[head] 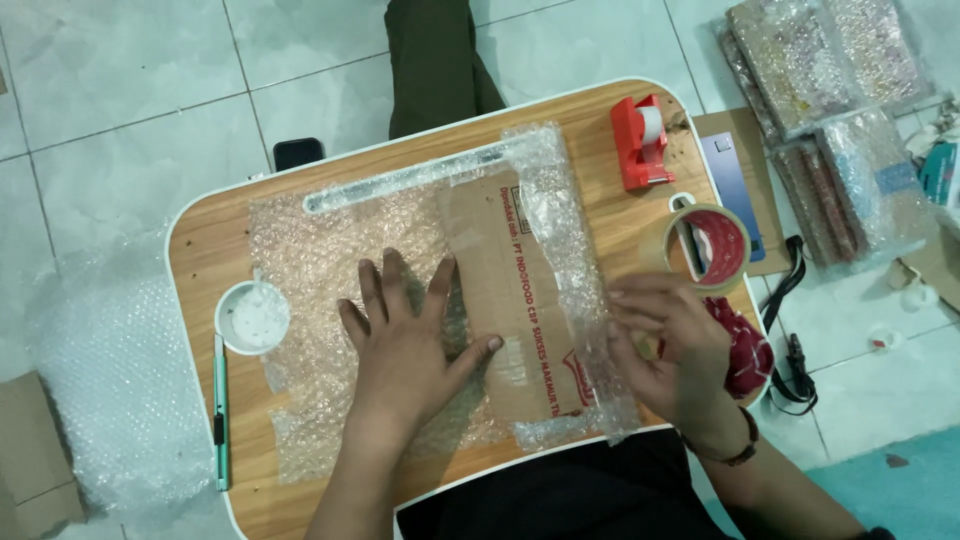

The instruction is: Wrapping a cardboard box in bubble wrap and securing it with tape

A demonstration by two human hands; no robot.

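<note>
Wooden lap table point(200, 250) carries bubble wrap point(320, 240), tape dispenser point(640, 142), tape roll point(708, 247).

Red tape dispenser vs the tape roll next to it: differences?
The red tape dispenser is a boxy plastic holder; the tape roll is a bare tan ring with a red core. The dispenser's roll looks smaller and whitish. Both sit on the wooden table, untouched by either hand.

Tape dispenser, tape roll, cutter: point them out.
Tape dispenser point(640, 145), head view, on its red body.
Tape roll point(747, 236), head view, on its outer band.
Cutter point(220, 410), head view, on its green handle.
</note>
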